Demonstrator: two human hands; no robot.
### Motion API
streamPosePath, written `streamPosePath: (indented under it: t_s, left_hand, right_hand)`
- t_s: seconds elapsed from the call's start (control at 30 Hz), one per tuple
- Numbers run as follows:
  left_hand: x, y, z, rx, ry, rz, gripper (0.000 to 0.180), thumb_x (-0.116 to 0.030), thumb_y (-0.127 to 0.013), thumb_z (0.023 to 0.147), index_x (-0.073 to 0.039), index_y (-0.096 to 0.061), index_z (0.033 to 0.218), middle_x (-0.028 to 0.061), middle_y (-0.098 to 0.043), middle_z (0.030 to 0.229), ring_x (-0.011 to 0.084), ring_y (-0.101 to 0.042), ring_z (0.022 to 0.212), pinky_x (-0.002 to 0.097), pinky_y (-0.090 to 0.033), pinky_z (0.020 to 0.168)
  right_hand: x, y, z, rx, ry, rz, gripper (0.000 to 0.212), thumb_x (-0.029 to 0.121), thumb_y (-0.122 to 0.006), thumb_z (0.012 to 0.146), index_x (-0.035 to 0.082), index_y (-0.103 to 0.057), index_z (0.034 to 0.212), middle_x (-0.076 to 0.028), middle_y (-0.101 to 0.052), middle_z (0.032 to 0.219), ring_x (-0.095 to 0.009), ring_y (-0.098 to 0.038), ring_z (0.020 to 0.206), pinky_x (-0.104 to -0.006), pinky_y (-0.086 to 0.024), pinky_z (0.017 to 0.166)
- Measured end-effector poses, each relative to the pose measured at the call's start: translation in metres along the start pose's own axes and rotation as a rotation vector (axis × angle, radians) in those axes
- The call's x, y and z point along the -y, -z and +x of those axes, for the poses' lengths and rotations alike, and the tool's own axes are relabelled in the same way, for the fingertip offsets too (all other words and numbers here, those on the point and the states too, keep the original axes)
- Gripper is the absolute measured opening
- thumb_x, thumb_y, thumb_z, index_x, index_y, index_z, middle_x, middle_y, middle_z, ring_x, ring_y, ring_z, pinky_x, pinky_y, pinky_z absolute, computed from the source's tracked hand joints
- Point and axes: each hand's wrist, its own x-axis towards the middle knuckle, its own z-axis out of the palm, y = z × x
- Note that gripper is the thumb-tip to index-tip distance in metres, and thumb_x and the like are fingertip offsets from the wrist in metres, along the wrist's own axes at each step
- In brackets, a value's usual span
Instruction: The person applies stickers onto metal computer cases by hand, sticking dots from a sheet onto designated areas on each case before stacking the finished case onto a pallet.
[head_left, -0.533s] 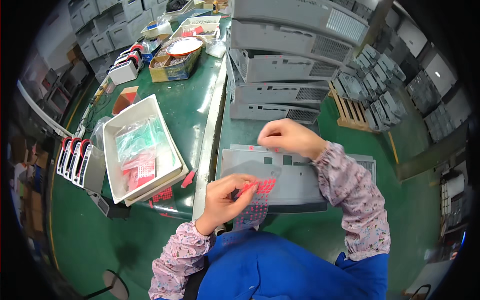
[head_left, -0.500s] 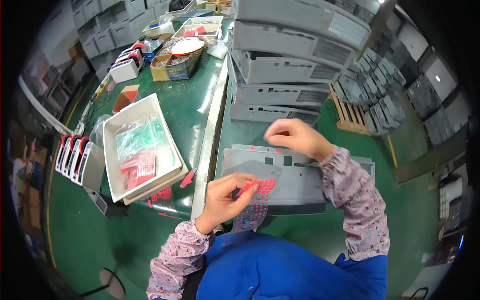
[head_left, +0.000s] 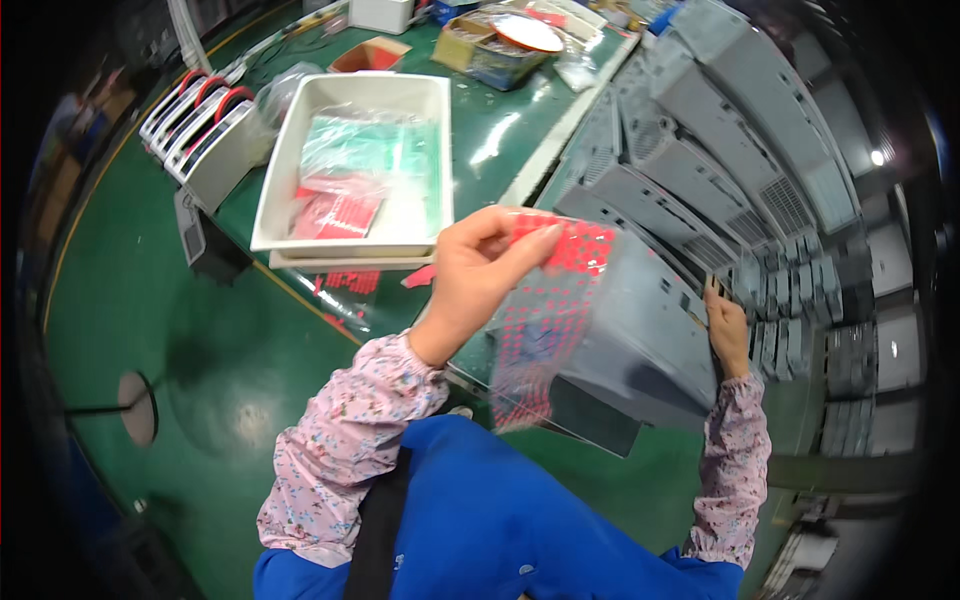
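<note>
My left hand (head_left: 478,278) pinches a clear plastic sheet of round red stickers (head_left: 545,335) near its top edge. The sheet hangs down in front of a grey metal panel (head_left: 650,330) with small square cutouts, hiding the panel's left part. At the panel's right edge is my right hand (head_left: 728,328), its fingers closed around that edge. The panel looks tilted above a dark flat surface (head_left: 595,415), part of which shows below it.
Behind the panel rises a stack of similar grey metal housings (head_left: 690,150). On the green table (head_left: 490,140) to the left stands a white tray (head_left: 265,215) holding green and red sticker sheets in plastic. Farther back is a box of small parts (head_left: 490,62).
My right hand has gone from above the panel to its right edge and taken hold. The left hand has raised the sticker sheet. The whole view has turned, and the panel now looks tilted.
</note>
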Motion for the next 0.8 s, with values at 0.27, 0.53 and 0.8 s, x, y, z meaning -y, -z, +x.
streamPosePath:
  t_s: [0.27, 0.53, 0.8]
  left_hand:
    - [0.008, 0.089, -0.089, 0.090, 0.236, 0.356, 0.008, -0.005, -0.061, 0.076, 0.002, -0.059, 0.072, 0.0040, -0.062, 0.073, 0.0052, -0.053, 0.063, 0.0202, -0.042, 0.056]
    - [0.045, 0.087, -0.135, 0.613, 0.450, 0.546, 0.010, -0.011, -0.056, 0.078, -0.002, -0.060, 0.081, 0.0094, -0.062, 0.081, 0.0230, -0.060, 0.070, 0.0294, -0.047, 0.063]
    - [0.051, 0.084, -0.124, 0.751, 0.455, 0.513, 0.013, -0.011, -0.056, 0.078, -0.001, -0.059, 0.085, 0.0111, -0.061, 0.085, 0.0248, -0.060, 0.076, 0.0308, -0.048, 0.066]
  right_hand:
    - [0.019, 0.012, -0.021, 0.012, -0.095, 0.057, 0.043, 0.026, -0.043, 0.091, 0.001, -0.033, 0.058, 0.005, -0.030, 0.053, -0.005, -0.024, 0.051, -0.0252, -0.020, 0.044]
    - [0.036, 0.019, -0.041, -0.015, -0.200, -0.077, 0.047, 0.029, -0.044, 0.090, 0.002, -0.033, 0.054, 0.006, -0.031, 0.051, -0.004, -0.023, 0.051, -0.0255, -0.017, 0.044]
    - [0.051, 0.017, -0.064, -0.132, -0.199, -0.007, 0.048, 0.028, -0.048, 0.089, 0.007, -0.026, 0.052, 0.007, -0.025, 0.051, -0.004, -0.019, 0.051, -0.0262, -0.014, 0.044]
